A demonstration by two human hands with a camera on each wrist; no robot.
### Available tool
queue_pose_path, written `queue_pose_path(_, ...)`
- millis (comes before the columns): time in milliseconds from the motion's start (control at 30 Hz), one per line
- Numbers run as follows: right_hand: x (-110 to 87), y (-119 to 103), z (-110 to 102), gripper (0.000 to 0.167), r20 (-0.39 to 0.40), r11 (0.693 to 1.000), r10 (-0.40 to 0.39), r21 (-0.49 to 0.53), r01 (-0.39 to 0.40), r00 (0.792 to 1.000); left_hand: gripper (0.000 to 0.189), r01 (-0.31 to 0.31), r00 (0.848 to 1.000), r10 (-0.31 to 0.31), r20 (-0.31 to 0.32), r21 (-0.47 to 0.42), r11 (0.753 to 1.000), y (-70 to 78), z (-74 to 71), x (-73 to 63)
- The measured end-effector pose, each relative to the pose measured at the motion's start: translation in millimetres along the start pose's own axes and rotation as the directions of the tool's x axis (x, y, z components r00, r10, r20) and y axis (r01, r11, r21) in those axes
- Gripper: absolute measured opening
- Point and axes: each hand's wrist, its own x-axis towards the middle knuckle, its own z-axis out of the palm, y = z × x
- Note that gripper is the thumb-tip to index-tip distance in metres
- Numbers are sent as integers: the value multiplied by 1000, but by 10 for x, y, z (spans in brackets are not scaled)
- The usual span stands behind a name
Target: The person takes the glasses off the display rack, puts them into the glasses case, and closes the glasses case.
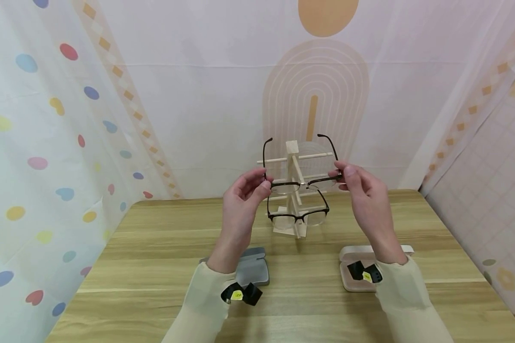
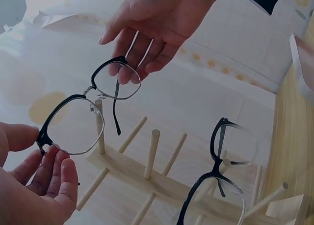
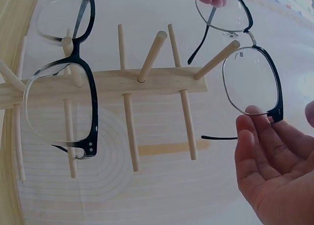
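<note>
A pair of half-rim eyeglasses [image 1: 285, 184], dark along the top, hangs at the upper part of a wooden display rack [image 1: 292, 148]. In both wrist views its bridge is right at the tip of the top front peg [image 3: 221, 58]. My left hand [image 1: 240, 205] pinches the frame's left corner between thumb and fingers. The right hand [image 1: 371, 205] has its fingers behind the other corner, touching the frame; its thumb stands apart in the wrist views. Both temples [image 1: 328, 143] are unfolded, pointing back. Below, a second pair of glasses [image 1: 299, 218] rests on a lower peg.
A grey glasses case [image 1: 255, 271] lies open on the wooden table [image 1: 154, 257], partly behind the left forearm. A white case with a pinkish lining [image 1: 352, 286] lies open at right, partly covered by the right wrist. A patterned curtain [image 1: 197, 119] hangs behind the rack.
</note>
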Motion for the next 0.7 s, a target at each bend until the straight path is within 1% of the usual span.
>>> queue_pose_path(167, -85, -38, -23, 40, -10, 999, -2, -49, 2, 1000, 29, -39, 999, 39, 18, 22, 999, 19, -14, -63)
queue_pose_path(300, -137, -55, -29, 34, -23, 999, -40, -24, 39, 999, 28, -58, 998, 57, 34, 45, 997, 36, -23, -115)
queue_pose_path(433, -189, -68, -37, 30, -37, 998, -62, -24, 61, 997, 28, -55, 998, 53, 37, 65, 996, 50, -34, -163)
queue_pose_path(600, -252, -86, -52, 28, -47, 996, -76, -38, 75, 996, 27, -34, 999, 32, 30, 77, 996, 55, -47, -221)
queue_pose_path(700, -287, -98, -56, 27, -45, 997, -78, -21, 77, 996, 27, -34, 999, 31, 33, 88, 996, 51, -58, -256)
